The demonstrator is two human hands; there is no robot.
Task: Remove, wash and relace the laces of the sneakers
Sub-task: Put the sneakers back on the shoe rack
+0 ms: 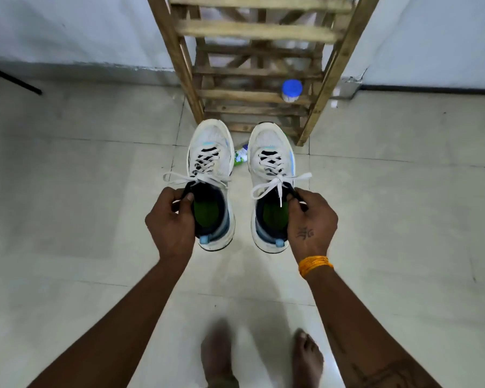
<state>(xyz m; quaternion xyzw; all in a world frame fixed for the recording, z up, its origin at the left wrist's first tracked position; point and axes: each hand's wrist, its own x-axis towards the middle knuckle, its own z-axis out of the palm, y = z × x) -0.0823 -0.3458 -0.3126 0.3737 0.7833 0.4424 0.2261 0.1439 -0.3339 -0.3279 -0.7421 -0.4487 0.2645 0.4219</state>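
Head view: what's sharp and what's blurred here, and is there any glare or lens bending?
Head view: both sneakers and the left hand and right hand gripping their collars are sharp; the bare feet are smeared by motion; the wooden rack is soft toward the top; faint glare on the floor tiles; wide-angle bending curves the wall base.

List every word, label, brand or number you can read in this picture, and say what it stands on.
None can be read.
Green-and-white packet on the floor between the sneakers: print too blurred to read.
Jar with the blue lid on the wooden rack: no legible label.
Mark on the back of the right hand: a symbol, not readable text.
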